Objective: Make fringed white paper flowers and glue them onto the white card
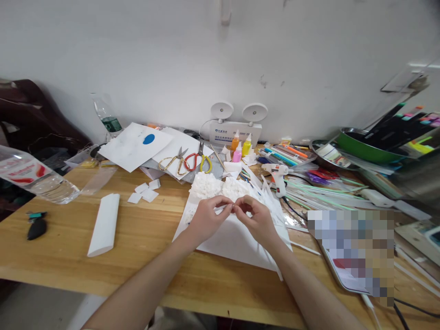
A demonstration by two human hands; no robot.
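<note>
Left hand (pixel 212 216) and right hand (pixel 255 216) pinch closed, fingertips meeting above a white sheet (pixel 237 243) on a wooden desk (pixel 144 247); any grip cannot be told. White clumps (pixel 205 186) lie just beyond, at 11 to 12 o'clock; a glue gun (pixel 279 179) at 2.

This looks like a craft workspace against a scuffed white wall (pixel 154 59), its wooden counter (pixel 144 238) strewn with scissors (pixel 182 152), a glue gun (pixel 277 173), small colored squeeze bottles (pixel 246 147), a green bowl (pixel 364 149) of markers (pixel 383 126) and white paper (pixel 237 236).
</note>
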